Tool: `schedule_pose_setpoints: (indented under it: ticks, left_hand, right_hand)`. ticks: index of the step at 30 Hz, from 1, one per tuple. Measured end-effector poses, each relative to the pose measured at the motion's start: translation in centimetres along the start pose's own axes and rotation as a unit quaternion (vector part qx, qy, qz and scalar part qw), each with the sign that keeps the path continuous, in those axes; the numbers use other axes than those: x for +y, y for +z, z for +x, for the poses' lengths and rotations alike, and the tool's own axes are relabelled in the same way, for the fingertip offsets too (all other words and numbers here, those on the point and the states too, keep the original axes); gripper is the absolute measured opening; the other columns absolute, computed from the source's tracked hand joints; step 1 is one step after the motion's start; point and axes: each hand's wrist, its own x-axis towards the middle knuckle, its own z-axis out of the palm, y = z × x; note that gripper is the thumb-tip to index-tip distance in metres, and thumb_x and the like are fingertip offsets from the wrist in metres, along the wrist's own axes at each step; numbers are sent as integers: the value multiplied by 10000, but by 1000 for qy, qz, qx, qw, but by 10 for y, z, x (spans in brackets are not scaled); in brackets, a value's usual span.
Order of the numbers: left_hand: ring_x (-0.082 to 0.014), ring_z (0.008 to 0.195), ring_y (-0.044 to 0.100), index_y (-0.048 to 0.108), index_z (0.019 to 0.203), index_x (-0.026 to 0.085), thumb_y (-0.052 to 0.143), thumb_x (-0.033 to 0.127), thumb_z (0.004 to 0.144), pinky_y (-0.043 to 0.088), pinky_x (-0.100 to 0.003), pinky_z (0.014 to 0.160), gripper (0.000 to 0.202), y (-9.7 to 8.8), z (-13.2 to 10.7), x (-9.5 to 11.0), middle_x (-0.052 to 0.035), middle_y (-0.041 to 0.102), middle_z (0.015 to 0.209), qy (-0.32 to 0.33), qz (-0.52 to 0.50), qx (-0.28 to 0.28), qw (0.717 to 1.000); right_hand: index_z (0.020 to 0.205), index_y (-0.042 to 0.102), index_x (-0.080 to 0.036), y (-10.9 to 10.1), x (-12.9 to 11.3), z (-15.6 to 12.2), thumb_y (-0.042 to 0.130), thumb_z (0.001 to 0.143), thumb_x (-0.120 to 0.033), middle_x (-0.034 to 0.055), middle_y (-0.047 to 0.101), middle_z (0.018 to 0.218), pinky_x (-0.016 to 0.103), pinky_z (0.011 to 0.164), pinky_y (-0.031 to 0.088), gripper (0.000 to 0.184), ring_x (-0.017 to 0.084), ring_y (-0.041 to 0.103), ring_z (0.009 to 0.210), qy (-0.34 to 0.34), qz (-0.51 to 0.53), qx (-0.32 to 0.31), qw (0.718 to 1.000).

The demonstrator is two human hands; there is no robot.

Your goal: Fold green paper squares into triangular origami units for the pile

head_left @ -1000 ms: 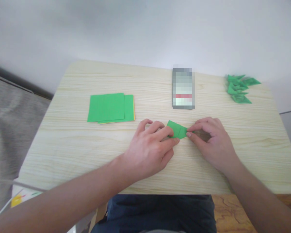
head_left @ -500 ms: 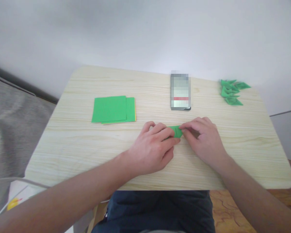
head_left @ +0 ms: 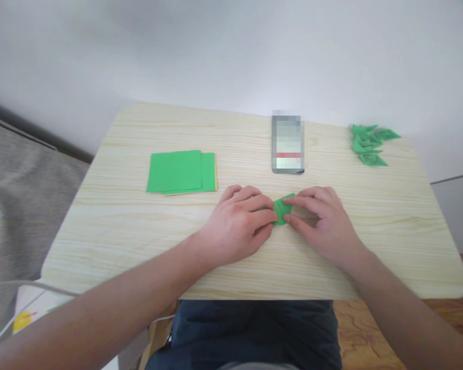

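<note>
A small folded piece of green paper [head_left: 282,209] lies on the light wooden table [head_left: 139,231], near its front middle. My left hand [head_left: 237,223] presses on the paper's left side, fingers curled over it. My right hand [head_left: 320,221] pinches the paper's right side between thumb and forefinger. Most of the paper is hidden under my fingers. A stack of flat green sheets [head_left: 181,172] lies to the left of my hands.
A phone [head_left: 287,145] lies face up just beyond my hands. A heap of several folded green paper pieces [head_left: 370,144] sits at the far right corner. A grey cushion [head_left: 19,205] is left of the table. My dark-trousered lap shows below the table's front edge.
The paper has been folded smaller: a wider strip a second ago, now a short piece between my fingertips. Both hands have drawn closer together.
</note>
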Motion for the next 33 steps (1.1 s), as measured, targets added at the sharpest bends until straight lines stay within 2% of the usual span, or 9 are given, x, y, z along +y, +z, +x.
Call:
schedule_pose_setpoints:
  ticks: [3,9,18,23,33]
  left_hand:
    - [-219,1107,587,759,1021,276,552,299,1019,370,-438,983,208,0,1,1,-4,746,1137,-4,-1,0,1000]
    - [-211,1061,590,759,996,267,544,339,1030,374,-422,946,229,1,2,3,-13,738,1069,-32,-6,7,999]
    - [-229,1002,569,717,931,224,578,327,1004,382,-420,886,188,4,8,6,-32,718,966,-95,-5,5,995]
    - [-241,1005,565,706,928,226,620,318,975,383,-423,869,135,7,11,8,-31,713,952,-116,2,13,993]
    - [-252,1007,557,675,894,219,669,323,940,388,-421,858,114,8,12,8,-28,701,933,-139,10,12,990]
  right_hand:
    - [1159,746,-330,-2,0,-2,769,884,-309,34,693,1141,487,959,471,277,275,598,1109,-8,1,-7,1000]
    - [986,768,-296,-1,-9,-6,714,920,-239,17,735,1129,466,933,467,102,254,624,1085,-50,-14,21,998]
    - [905,725,-271,-3,-18,-10,689,875,-156,-14,783,1110,473,996,431,124,247,669,1113,-47,-32,21,998]
    - [862,711,-280,1,-22,-14,711,897,-242,-7,781,1123,499,1000,432,52,266,664,1129,-26,-24,35,999]
    - [813,682,-266,13,-33,-14,710,917,-262,20,778,1035,508,939,460,108,269,653,1033,50,-4,78,996]
